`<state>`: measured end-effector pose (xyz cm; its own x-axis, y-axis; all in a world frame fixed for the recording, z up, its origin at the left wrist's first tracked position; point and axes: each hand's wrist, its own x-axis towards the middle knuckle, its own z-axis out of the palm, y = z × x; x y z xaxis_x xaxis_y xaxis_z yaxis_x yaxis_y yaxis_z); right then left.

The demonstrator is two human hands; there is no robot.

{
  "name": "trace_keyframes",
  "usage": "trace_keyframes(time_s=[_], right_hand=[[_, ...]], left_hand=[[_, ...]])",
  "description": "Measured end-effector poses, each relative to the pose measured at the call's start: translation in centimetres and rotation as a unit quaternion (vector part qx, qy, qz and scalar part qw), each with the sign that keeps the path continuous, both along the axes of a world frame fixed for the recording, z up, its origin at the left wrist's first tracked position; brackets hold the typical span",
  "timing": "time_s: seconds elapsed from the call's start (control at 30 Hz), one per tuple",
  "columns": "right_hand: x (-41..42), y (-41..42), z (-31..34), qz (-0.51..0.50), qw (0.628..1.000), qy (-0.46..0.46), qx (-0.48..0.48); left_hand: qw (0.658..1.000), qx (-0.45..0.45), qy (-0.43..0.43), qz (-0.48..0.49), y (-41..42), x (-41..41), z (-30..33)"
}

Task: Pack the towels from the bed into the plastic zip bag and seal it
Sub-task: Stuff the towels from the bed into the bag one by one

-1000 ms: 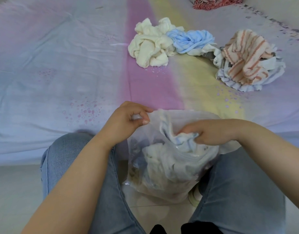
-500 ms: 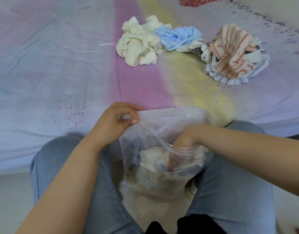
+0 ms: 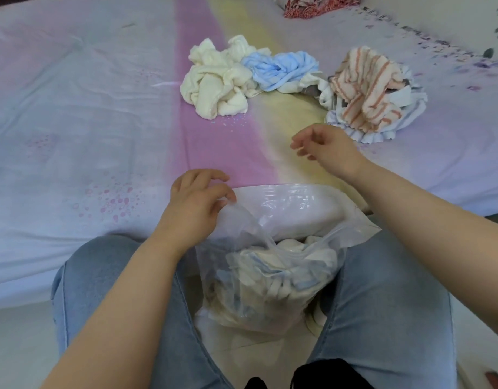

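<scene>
A clear plastic zip bag (image 3: pixel 292 211) hangs open between my knees against the bed edge, with several white and blue towels stuffed inside. My left hand (image 3: pixel 196 209) pinches the bag's left rim and holds its mouth open. My right hand (image 3: pixel 323 150) hovers empty over the bed, fingers loosely spread, short of the towels. On the bed lie a cream towel (image 3: pixel 214 80), a light blue towel (image 3: pixel 281 68) and an orange-striped towel (image 3: pixel 365 85) on top of a pale blue-edged cloth (image 3: pixel 382 130).
The bed sheet (image 3: pixel 87 122) is pale lilac with pink and yellow stripes. A red patterned cloth (image 3: pixel 318 5) lies at the far edge. My jeans-clad legs flank the bag, and light floor shows below the bed.
My right hand has come out of the bag, leaving the towel inside, and has moved up over the bed toward the towels. My left hand keeps its pinch on the rim.
</scene>
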<state>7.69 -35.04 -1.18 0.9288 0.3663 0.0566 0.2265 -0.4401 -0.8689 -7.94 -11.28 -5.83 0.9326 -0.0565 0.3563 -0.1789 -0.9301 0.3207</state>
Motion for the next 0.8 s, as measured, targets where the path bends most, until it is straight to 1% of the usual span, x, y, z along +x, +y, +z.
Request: trace_keyframes(time_s=[0.03,0.07,0.1,0.13,0.17,0.2,0.23,0.3,0.33,0.37,0.47,0.57,0.6,0.67,0.73,0.8], right_hand=[[1.3,-0.6,-0.3,-0.083,0.994,-0.070,0.006],[2.4,-1.2,-0.3,-0.162,0.977,-0.139,0.004],[3.8,-1.8,-0.4,-0.227,0.956,-0.186,0.004],[4.9,-2.3,-0.1,-0.278,0.939,-0.203,0.014],[6.3,-2.9,-0.1,-0.311,0.930,-0.195,0.011],[7.4,-3.3,0.1,-0.323,0.932,-0.162,-0.006],[8.6,-3.9,0.1,-0.325,0.939,-0.107,-0.019],[10.1,-4.9,-0.2,-0.312,0.950,0.027,-0.007],[10.4,-5.0,-0.5,-0.299,0.952,0.057,-0.015],[10.3,-4.9,-0.7,-0.284,0.956,0.043,-0.051],[9.3,-3.0,-0.6,-0.210,0.962,-0.048,-0.167],[4.9,0.5,0.9,-0.088,0.963,-0.077,-0.241],[3.1,1.5,1.3,-0.034,0.955,-0.073,-0.285],[-0.6,3.2,1.9,0.061,0.927,-0.069,-0.363],[-3.2,4.1,2.0,0.120,0.912,-0.091,-0.383],[-4.4,5.0,2.0,0.121,0.907,-0.148,-0.375]], left_hand=[[1.000,0.022,-0.009,0.002,-0.3,0.0,0.0],[0.999,0.043,-0.021,0.005,-0.5,0.0,0.0],[0.998,0.060,-0.032,0.008,-0.6,0.0,0.0],[0.996,0.075,-0.043,0.011,-0.7,0.0,0.1],[0.995,0.087,-0.052,0.012,-0.7,0.0,0.2],[0.994,0.097,-0.056,0.013,-0.7,0.0,0.2],[0.993,0.104,-0.058,0.012,-0.7,0.1,0.3],[0.993,0.106,-0.052,0.015,-0.7,0.1,0.4],[0.994,0.100,-0.047,0.020,-0.6,0.1,0.4],[0.995,0.092,-0.042,0.026,-0.5,0.1,0.4],[0.996,0.073,-0.020,0.042,-0.2,0.2,0.2],[0.997,0.062,-0.002,0.054,-0.1,0.2,0.1],[0.997,0.058,0.004,0.058,-0.1,0.1,0.1],[0.996,0.045,0.025,0.071,0.0,0.0,0.1],[0.995,0.037,0.041,0.082,0.1,0.0,0.0],[0.995,0.035,0.049,0.084,0.1,-0.1,0.0]])
